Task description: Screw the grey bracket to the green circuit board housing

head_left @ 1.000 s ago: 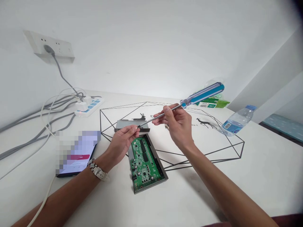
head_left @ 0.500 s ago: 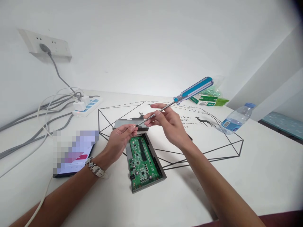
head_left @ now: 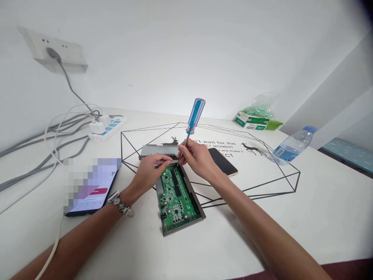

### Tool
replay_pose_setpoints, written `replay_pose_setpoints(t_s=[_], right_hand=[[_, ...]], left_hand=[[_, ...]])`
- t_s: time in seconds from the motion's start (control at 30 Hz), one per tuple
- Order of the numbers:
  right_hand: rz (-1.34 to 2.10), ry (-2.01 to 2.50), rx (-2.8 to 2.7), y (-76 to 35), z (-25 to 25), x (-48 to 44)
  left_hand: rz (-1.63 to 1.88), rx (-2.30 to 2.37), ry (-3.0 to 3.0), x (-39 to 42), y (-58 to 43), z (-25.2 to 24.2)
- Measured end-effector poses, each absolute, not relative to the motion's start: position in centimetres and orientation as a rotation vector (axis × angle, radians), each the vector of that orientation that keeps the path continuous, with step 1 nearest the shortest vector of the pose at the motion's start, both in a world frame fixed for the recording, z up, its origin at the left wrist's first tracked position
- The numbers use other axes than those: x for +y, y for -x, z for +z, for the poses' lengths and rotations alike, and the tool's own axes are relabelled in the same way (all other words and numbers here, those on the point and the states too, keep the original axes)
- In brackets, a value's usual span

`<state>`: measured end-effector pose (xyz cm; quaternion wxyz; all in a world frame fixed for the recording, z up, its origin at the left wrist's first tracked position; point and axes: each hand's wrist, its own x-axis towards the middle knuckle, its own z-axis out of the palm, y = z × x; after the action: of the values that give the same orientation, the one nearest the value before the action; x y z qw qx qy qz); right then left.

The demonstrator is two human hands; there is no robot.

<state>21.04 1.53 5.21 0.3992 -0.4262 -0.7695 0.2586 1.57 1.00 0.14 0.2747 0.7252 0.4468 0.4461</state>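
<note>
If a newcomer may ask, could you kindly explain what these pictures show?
There is no machine: you see a person's bare hands through a camera worn on the head, looking forward and down. The right hand holds a blue-and-clear screwdriver, aimed down at the far end of a green circuit board. The left hand is at that same end; whether it pinches anything, I cannot tell. Around them on the white table are a metal plate, a dark phone, a device with a lit screen, a power strip and a bottle.

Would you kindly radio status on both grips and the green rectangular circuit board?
Right grip on blue-handled metal screwdriver. Tip at far end of green rectangular circuit board. Left grip hides board's far-left corner from view.
</note>
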Motion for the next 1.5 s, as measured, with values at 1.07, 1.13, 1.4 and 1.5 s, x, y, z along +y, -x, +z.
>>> replay_pose_setpoints(t_s=[1.07, 1.13, 1.4, 1.5], right_hand=[[0.878, 1.031, -1.892, -21.2, 5.2, 2.6], [0.788, 1.072, -1.829, -20.9, 4.9, 2.7], [0.799, 1.033, -1.892, -21.0, 5.4, 2.4], [0.7, 1.061, -1.798, -20.9, 5.2, 2.4]], left_hand=[[1.115, 1.03, -1.962, 3.0, -3.6, -0.1], [1.179, 1.031, -1.922, 3.0, -3.9, 0.1], [1.1, 0.983, -1.992, 2.8, -3.9, 0.7], [1.188, 1.024, -1.938, 2.8, -4.1, 0.5]])
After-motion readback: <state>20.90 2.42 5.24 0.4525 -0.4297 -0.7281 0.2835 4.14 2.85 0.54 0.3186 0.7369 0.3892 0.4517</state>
